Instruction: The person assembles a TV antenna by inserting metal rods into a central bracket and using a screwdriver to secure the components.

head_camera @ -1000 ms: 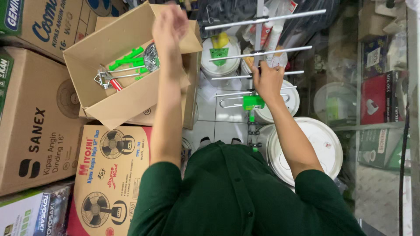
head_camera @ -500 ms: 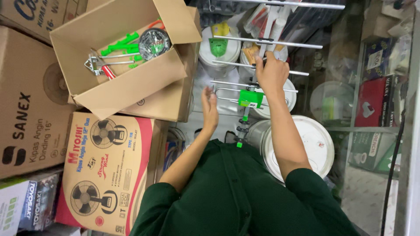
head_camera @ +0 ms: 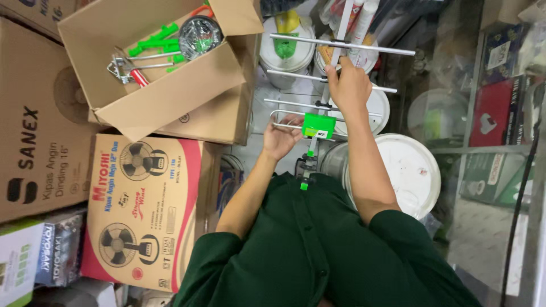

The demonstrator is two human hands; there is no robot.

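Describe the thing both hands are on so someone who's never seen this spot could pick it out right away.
Start at the big round white bucket lid, then look toward the open cardboard box. Between them, above the white tubs, is the antenna, with the left hand and right hand on it. Unlike the round tubs and boxes around it, it is a row of thin silver cross rods with a bright green block.

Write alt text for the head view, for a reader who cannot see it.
A person in a dark green shirt holds a metal antenna with a green bracket, right hand on its boom, left hand at a lower rod. An open cardboard box of parts sits beside white buckets.
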